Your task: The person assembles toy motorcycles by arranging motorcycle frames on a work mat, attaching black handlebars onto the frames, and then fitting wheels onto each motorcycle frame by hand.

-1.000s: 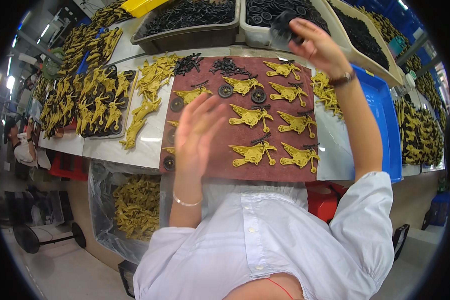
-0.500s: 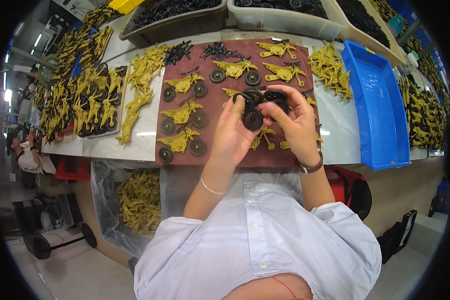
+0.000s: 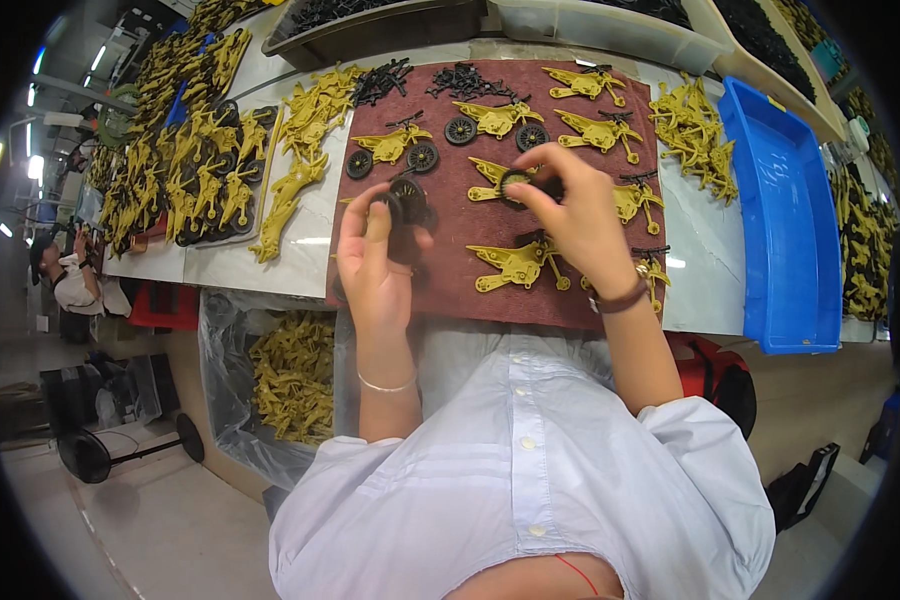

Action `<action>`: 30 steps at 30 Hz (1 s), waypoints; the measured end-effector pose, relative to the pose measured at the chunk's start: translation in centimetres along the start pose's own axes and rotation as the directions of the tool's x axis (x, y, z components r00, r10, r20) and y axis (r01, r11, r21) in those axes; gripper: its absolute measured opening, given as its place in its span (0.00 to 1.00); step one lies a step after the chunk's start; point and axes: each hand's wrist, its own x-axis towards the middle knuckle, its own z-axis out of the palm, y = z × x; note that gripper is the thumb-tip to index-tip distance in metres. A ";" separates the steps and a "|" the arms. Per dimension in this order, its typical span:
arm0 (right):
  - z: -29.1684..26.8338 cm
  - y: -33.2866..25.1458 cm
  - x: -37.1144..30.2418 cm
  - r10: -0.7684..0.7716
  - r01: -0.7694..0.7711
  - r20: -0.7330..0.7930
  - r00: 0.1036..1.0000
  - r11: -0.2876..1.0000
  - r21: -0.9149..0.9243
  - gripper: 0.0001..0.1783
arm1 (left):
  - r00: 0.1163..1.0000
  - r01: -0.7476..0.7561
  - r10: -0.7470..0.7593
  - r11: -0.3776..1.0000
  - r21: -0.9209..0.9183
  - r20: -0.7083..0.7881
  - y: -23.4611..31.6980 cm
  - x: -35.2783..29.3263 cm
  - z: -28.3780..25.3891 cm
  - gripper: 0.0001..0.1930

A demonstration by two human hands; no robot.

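Observation:
My left hand point(image 3: 373, 270) is closed around several black spoked toy wheels point(image 3: 407, 203), held above the left part of the maroon cloth point(image 3: 445, 270). In my right hand point(image 3: 582, 210), thumb and fingers pinch a black wheel point(image 3: 516, 184) at the right end of a yellow toy motorbike body point(image 3: 483, 180). Whether the wheel touches the body is hard to tell, as my fingers cover part of it. Below lies another yellow body point(image 3: 510, 266) without wheels. Farther back, two yellow bodies, one being a left body point(image 3: 387, 146), have black wheels beside them.
Black small parts point(image 3: 462, 79) lie at the cloth's far edge. Piles of yellow parts point(image 3: 692, 135) flank the cloth. To the right stands a blue tray point(image 3: 785, 220); bins of black parts, including a grey bin point(image 3: 380, 38), line the back. A bagged heap of yellow parts point(image 3: 295, 375) sits below the table edge.
My hands have moved apart. The left has gone left with its wheels, while the right has brought one wheel to the middle yellow body. The whole view has shifted slightly.

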 end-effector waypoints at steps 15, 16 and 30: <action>3.7 -0.2 1.2 -0.052 0.042 -0.043 0.998 0.980 -0.195 0.10 | 0.945 0.097 -0.270 0.769 0.632 0.184 1.6 -3.2 -0.2 0.10; 3.0 -0.3 1.0 -0.032 0.024 -0.033 0.999 0.979 -0.203 0.10 | 0.935 0.084 -0.289 0.746 0.661 0.208 1.7 -3.2 -0.1 0.11; 3.3 0.3 -0.8 0.004 0.071 0.204 0.979 0.930 -0.360 0.16 | 0.940 0.098 -0.296 0.712 0.695 0.171 1.5 -3.3 0.2 0.11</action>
